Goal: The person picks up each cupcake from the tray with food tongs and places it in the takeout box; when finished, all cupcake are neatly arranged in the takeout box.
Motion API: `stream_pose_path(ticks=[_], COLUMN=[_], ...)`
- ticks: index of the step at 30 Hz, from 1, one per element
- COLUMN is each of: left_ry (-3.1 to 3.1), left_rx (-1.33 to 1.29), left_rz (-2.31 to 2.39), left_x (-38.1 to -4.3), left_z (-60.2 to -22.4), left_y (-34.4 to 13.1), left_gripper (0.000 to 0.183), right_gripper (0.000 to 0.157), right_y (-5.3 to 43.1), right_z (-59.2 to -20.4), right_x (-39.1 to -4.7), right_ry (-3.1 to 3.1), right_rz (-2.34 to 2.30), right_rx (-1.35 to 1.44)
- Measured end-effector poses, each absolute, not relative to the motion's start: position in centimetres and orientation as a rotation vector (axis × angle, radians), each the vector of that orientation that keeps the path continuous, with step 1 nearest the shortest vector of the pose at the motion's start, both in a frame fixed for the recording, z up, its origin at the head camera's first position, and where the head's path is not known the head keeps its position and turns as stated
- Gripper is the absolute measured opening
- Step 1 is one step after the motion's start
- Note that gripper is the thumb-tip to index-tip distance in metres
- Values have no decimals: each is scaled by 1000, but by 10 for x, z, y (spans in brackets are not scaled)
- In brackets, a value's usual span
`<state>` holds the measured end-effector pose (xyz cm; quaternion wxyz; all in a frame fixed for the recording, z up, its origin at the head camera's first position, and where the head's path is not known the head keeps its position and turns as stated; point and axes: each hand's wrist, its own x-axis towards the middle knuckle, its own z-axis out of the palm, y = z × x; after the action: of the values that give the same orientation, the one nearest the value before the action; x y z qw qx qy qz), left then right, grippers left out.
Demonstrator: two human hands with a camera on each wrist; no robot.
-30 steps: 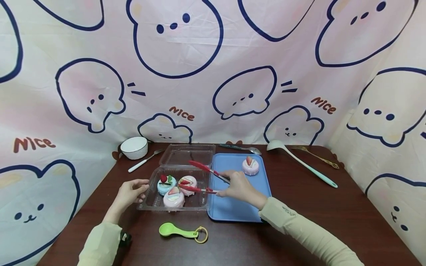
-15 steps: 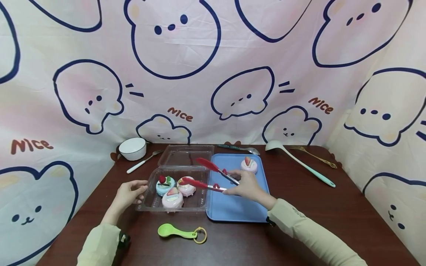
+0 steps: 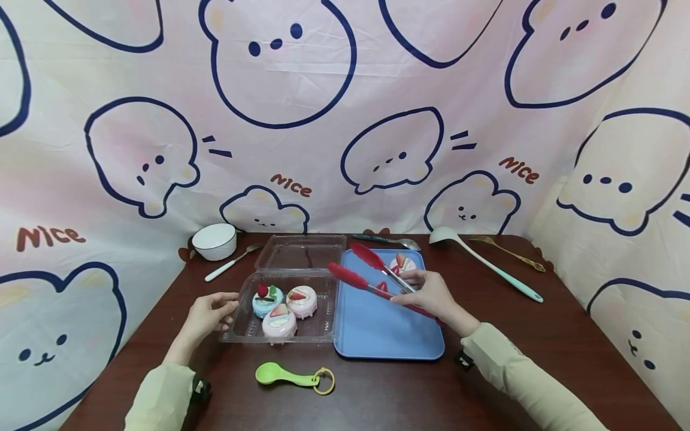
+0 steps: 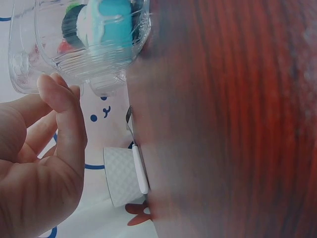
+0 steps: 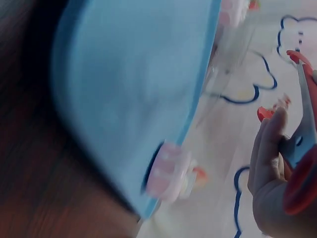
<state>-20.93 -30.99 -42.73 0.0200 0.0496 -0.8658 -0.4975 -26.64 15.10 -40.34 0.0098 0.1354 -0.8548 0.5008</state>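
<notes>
While I follow the work from my distance, I see that the right hand (image 3: 431, 293) is holding the red-tipped tongs (image 3: 347, 278), whose two arms are spread apart with nothing between them. Its left partner, the left hand (image 3: 207, 314), is with bent fingers just at the left side of the clear container (image 3: 315, 340); whether it pinches the rim, I cannot tell.

What has just changed is the place of the tongs: half a second ago one tip was above the cakes in the container, and now they are drawn back toward the blue tray (image 3: 383, 338). For the work this means, as I judge it, that no cake is in the grip at this moment.

Inside the container there are a blue cake (image 3: 266, 305) and two pink cakes (image 3: 280, 326), all three in their same places. On the far right corner of the tray sits one more pink cake (image 5: 166, 173), partly covered by the tongs in the head view, but apart from them in the right wrist view.

Farther out, a green measuring spoon (image 3: 291, 375) lies in front, and a white bowl (image 3: 214, 242) and a ladle (image 3: 480, 263) stay behind.
</notes>
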Motion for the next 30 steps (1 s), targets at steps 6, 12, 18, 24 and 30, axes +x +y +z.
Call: stream_pose_path(ticks=[6,12,18,24,30], left_ry=[-2684,-2682,-2662,-2660,-2635], left_rx=[153,146,139,112,92], left_rz=[-1552,-1569,-1612,-1592,-1619], left_x=[-209,-209,-218,-210,-212], left_z=[-427,-427,-443,-429,-436], left_y=[-309,-310,-322,-313,-317], left_gripper=[36,38,51,41,48], right_gripper=[65,70,75,78,78], right_y=[182,211,234,245,247], right_z=[-404,-410,-419,-424,-431], right_x=[-272,-273,-275,-274,-276], right_ry=[-2671,-2690,-2722,-2784,-2837], right_rz=[1564,1478,1351,1271,1241], right_rx=[280,161,60,-5,-26])
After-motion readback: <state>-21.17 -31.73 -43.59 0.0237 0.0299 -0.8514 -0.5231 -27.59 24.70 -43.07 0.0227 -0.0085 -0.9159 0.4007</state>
